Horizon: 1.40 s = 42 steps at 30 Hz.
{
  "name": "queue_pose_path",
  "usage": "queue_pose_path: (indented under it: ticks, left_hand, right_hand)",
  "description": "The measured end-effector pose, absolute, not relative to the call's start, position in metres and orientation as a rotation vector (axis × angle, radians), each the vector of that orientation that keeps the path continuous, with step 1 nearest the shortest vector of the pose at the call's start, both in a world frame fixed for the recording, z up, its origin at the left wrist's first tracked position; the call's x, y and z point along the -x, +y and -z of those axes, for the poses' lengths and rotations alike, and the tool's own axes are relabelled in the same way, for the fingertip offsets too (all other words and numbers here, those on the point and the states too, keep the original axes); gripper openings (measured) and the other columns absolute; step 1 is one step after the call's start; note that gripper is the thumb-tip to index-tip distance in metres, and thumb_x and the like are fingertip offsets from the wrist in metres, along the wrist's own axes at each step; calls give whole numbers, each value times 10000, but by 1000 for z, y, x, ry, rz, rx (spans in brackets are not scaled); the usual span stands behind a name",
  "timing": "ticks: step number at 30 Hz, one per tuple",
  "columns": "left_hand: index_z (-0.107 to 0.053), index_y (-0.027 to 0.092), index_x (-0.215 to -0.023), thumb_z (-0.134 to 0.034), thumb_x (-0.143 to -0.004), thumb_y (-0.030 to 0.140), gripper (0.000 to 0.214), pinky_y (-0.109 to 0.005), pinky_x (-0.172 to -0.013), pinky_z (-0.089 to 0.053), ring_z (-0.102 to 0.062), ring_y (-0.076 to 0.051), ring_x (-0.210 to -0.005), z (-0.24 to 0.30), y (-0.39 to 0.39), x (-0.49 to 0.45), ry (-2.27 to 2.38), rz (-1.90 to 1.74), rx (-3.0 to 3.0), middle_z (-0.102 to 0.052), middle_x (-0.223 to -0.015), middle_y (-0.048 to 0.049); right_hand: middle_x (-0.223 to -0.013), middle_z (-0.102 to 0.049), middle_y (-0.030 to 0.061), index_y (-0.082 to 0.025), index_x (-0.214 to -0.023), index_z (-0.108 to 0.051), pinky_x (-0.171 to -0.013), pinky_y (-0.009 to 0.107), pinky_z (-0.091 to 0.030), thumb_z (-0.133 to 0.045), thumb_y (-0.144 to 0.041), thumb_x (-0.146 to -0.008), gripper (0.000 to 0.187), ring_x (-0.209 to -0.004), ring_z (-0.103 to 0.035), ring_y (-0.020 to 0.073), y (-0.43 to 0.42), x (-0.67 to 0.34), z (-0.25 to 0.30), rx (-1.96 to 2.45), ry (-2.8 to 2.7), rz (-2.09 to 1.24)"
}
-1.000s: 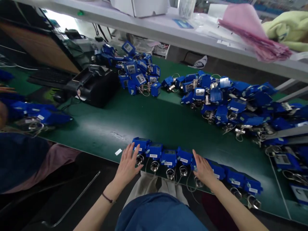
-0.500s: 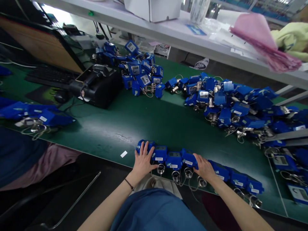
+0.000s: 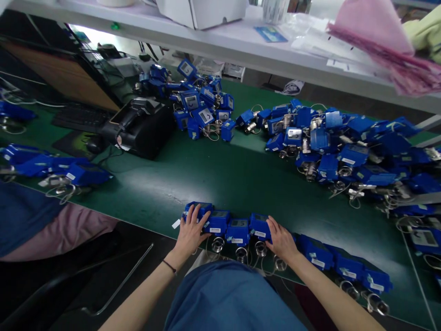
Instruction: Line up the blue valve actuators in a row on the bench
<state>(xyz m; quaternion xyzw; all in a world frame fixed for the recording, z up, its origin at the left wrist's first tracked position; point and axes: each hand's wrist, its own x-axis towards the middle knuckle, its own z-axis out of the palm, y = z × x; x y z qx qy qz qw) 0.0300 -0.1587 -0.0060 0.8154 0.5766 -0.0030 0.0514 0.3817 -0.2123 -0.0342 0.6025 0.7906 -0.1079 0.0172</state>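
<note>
Several blue meters with small display windows and round metal pipe fittings stand in a row along the near edge of the green bench. My left hand [image 3: 189,231] is spread over the leftmost blue meter [image 3: 203,205], fingers across its top and thumb on its near side. At the other end, my right hand [image 3: 281,239] grips a blue meter mostly hidden beneath it, fingertips against the neighbouring meter [image 3: 259,225]. Two more meters, one [image 3: 217,222] beside the other [image 3: 237,232], sit between my hands. A white label [image 3: 176,224] lies just left of the row.
More blue meters [image 3: 315,253] line the edge at right. Large heaps of meters [image 3: 320,140] fill the back right and back centre [image 3: 203,103]. A black device [image 3: 138,126], keyboard [image 3: 81,117] and monitor stand left. A shelf [image 3: 220,43] overhangs the bench. Another person's sleeve [image 3: 27,211] shows at left.
Both hands have slid the row of meters left along the bench edge, closer to the white label. The gap to the meters on the right has widened. The camera view has shifted slightly.
</note>
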Motion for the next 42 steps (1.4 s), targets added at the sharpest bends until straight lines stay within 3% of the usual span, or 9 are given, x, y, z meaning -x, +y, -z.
queue_pose_path:
  ticks: [4, 18, 23, 27, 31, 35, 37, 42]
  left_hand:
    - [-433, 280, -1317, -677, -727, 202, 643, -580, -976, -361, -163, -378, -1373, 4, -159, -32, 1780, 12, -2437, -270, -1452, -163]
    - [-448, 276, -1305, -631, -723, 156, 622, -579, -979, -360, -167, -376, -1372, 4, -149, 3, 1789, 10, -2394, -275, -1450, -157]
    - [-453, 276, -1302, -618, -736, 168, 600, -571, -977, -367, -168, -367, -1375, 1, -131, 46, 1761, 51, -2412, -286, -1449, -154]
    - [-447, 272, -1315, -583, -759, 161, 583, -589, -977, -353, -174, -363, -1373, 3, -116, 77, 1716, 37, -2449, -302, -1447, -153]
    - [-441, 281, -1322, -554, -771, 143, 579, -618, -969, -337, -184, -369, -1367, 8, -106, 91, 1657, 25, -2465, -317, -1443, -148]
    - [-448, 283, -1320, -541, -763, 109, 591, -627, -960, -334, -193, -379, -1363, 8, -101, 92, 1637, 12, -2442, -315, -1447, -151]
    - [-459, 280, -1314, -536, -765, 106, 581, -634, -955, -330, -201, -386, -1358, 7, -100, 91, 1633, 2, -2429, -323, -1442, -156]
    - [-468, 270, -1310, -528, -765, 97, 576, -643, -959, -317, -208, -391, -1355, 5, -99, 89, 1628, -10, -2426, -328, -1439, -160]
  right_hand:
    - [-1426, -384, 166, -155, -1379, -257, -888, 416, -491, -602, -228, -764, 709, -1127, -545, 313, -215, -383, 37, -1895, 2460, 363]
    - [-1406, -397, 202, -91, -1348, -303, -903, 397, -491, -565, -208, -770, 645, -1089, -576, 308, -213, -340, 36, -1988, 2407, 358]
    - [-1407, -400, 185, -127, -1362, -309, -889, 406, -493, -579, -190, -756, 667, -1076, -582, 305, -196, -294, 37, -2015, 2374, 372]
    - [-1427, -372, 183, -138, -1419, -204, -942, 428, -450, -567, -219, -784, 736, -1167, -519, 303, -181, -271, 27, -1976, 2393, 391]
    - [-1459, -325, 153, -183, -1470, -21, -1032, 528, -332, -620, -327, -746, 950, -1271, -405, 315, -183, -279, 12, -1884, 2345, 397]
    - [-1297, -495, 156, -184, -1474, 46, -830, 434, -497, -653, -289, -707, 1044, -1171, -480, 321, -188, -286, 2, -2013, 2053, 417]
    - [-1185, -559, 145, -180, -1475, 32, -762, 393, -515, -650, -247, -707, 1029, -1103, -520, 314, -185, -282, -1, -2022, 2003, 408]
    - [-1178, -541, 126, -219, -1461, -153, -994, 477, -377, -651, -221, -724, 890, -1096, -521, 296, -169, -266, -2, -1812, 2226, 240]
